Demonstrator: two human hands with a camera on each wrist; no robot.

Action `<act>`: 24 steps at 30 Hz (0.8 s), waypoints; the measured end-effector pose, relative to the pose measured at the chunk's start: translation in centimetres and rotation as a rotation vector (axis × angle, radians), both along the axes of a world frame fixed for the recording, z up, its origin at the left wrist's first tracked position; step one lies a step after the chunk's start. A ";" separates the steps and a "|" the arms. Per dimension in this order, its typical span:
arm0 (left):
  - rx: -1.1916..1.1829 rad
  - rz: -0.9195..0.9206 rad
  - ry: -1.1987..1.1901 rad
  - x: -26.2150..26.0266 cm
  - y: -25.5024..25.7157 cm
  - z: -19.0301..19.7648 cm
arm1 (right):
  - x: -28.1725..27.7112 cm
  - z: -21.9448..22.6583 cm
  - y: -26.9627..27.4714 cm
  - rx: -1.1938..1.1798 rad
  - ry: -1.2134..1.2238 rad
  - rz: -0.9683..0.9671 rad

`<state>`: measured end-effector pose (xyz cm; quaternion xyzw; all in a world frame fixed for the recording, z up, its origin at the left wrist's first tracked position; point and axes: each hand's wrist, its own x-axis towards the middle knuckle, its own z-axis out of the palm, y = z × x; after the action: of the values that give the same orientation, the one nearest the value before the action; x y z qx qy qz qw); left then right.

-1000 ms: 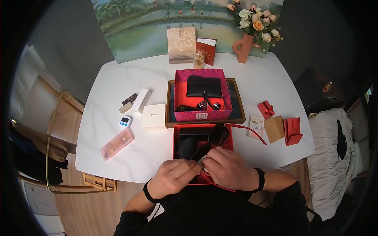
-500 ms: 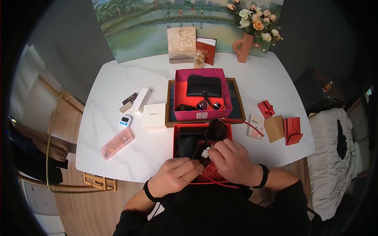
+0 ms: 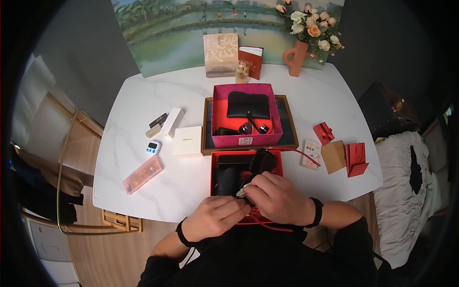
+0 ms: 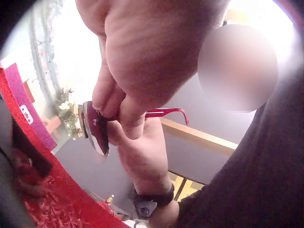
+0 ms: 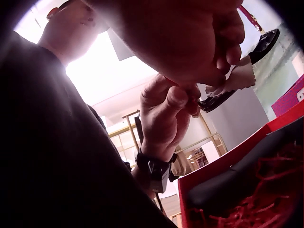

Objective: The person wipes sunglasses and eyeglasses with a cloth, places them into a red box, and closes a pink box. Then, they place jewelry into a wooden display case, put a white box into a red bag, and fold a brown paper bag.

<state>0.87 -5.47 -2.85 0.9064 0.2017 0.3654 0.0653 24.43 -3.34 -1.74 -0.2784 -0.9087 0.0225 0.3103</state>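
Observation:
Dark sunglasses (image 3: 260, 161) with red temples are held above an open red box (image 3: 281, 167) at the table's front edge. My left hand (image 3: 213, 217) pinches the near end of the frame. My right hand (image 3: 279, 198) grips a pale cloth (image 5: 241, 76) with a zigzag edge, pressed on the near lens. In the left wrist view a lens (image 4: 97, 130) shows beside the fingers, with one red temple (image 4: 166, 112) sticking out past them. A black case (image 3: 227, 181) and red paper shreds (image 5: 266, 204) lie in the box.
Behind the red box, a purple-pink box (image 3: 246, 139) with a black pouch stands on a framed tray (image 3: 206, 122). Left are a white box (image 3: 188, 141), a timer (image 3: 153, 147) and a pink case (image 3: 143, 176). Right lie a card pack (image 3: 311, 154) and red packets (image 3: 355, 160).
The right hand with the cloth has moved down and left toward the left hand, after a brief move up and right. The sunglasses have tilted.

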 end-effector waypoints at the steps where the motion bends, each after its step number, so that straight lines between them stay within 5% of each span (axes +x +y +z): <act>1: 0.000 0.000 0.000 0.0 0.0 -0.2 | -0.1 -0.1 -0.2 -0.031 0.013 0.018; 12: 0.006 0.040 0.009 -0.6 0.1 -0.5 | 1.1 -0.1 -0.3 -0.248 -0.091 0.159; 24: -0.008 0.025 0.025 -0.7 0.0 0.0 | 0.3 0.6 -0.1 0.087 -0.141 -0.072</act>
<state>0.13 -5.45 -2.80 0.9081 0.2151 0.3540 0.0620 24.73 -3.45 -1.14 -0.2982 -0.9178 -0.0478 0.2579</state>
